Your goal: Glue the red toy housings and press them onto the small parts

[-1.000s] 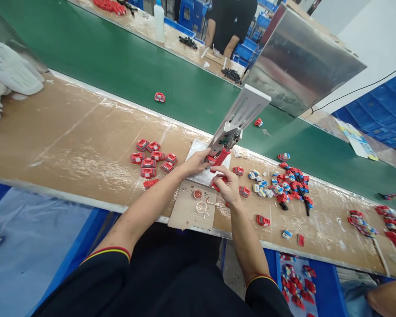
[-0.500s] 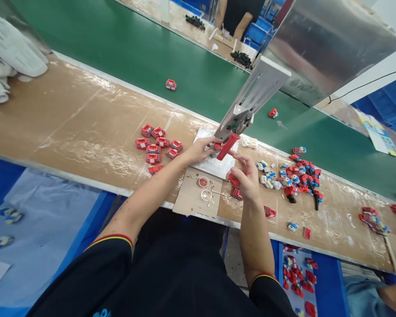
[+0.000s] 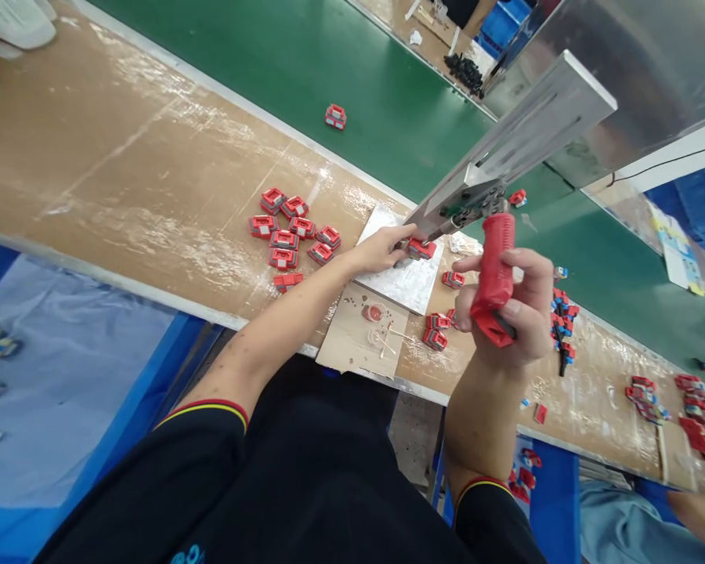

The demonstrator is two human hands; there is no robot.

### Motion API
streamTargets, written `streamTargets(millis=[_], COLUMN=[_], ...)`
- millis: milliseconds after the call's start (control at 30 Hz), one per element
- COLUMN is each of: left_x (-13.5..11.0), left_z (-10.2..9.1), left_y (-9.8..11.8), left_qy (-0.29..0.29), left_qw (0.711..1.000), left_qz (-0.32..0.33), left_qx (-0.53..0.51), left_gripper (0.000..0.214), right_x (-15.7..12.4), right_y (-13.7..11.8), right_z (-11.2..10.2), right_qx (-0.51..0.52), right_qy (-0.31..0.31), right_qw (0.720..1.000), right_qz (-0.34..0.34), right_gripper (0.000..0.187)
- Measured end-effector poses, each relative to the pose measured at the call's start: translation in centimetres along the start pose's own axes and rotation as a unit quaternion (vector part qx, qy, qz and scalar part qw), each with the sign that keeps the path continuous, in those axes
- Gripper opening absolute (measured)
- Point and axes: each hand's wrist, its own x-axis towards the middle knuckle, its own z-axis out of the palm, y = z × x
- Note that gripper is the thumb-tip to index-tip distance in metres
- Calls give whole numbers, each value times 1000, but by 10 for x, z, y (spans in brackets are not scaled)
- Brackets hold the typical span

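Observation:
My left hand (image 3: 383, 249) reaches over a metal base plate (image 3: 396, 287), its fingers closed at the side of a small red-and-grey plastic part (image 3: 421, 248). That part sits beneath the head of a metal clamp press (image 3: 475, 200), and the fingertips are partly hidden. My right hand (image 3: 529, 301) is wrapped around the press's red lever handle (image 3: 496, 262), which is raised towards the camera. Between my hands and my body, several matching red parts (image 3: 435, 338) lie right of a piece of cardboard (image 3: 346, 345) bearing a small dish of red stuff (image 3: 374, 312) and cotton swabs (image 3: 381, 345).
Several red-and-grey parts (image 3: 283, 239) are grouped on the brown bench at left. Behind runs a green belt (image 3: 258, 70) carrying a red part (image 3: 335, 117). More red and blue pieces (image 3: 564, 313) are piled at right. Another person's arm (image 3: 699, 513) shows at lower right.
My right hand has risen and closed on the lever handle, which has swung up and to the right. My left hand stays at the press. The camera view has shifted.

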Motion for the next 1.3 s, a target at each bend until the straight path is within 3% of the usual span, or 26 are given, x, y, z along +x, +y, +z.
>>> streamTargets(millis=[267,433,567,733,1100,1200,1300], left_x=[0,-4,-4,-3,-5,-1,-14], left_z=[0,0,1,4,8,5,-6], left_y=[0,4,3,-3,-5,-1,16], left_qy=[1,13,15,19,21,21,31], left_qw=[1000,999,999,999,999,999,999], left_qz=[10,24,24,28,14,13,20], left_qx=[16,29,29,22,29,25,38], left_gripper=[53,54,54,54,45,42,50], right_x=[-6,-3,-5,-11,-5,-10,-40], right_y=[9,12,23,39,95,94,76], right_z=[0,1,3,7,3,3,3], right_qx=[-30,-24,-12,-23,-221,-233,-193], right_qy=[8,12,-1,30,82,87,156], right_qw=[1000,999,1000,999,972,968,969], right_qz=[1,-32,-17,-13,-16,19,20], right_gripper=[34,33,31,26,18,28,32])
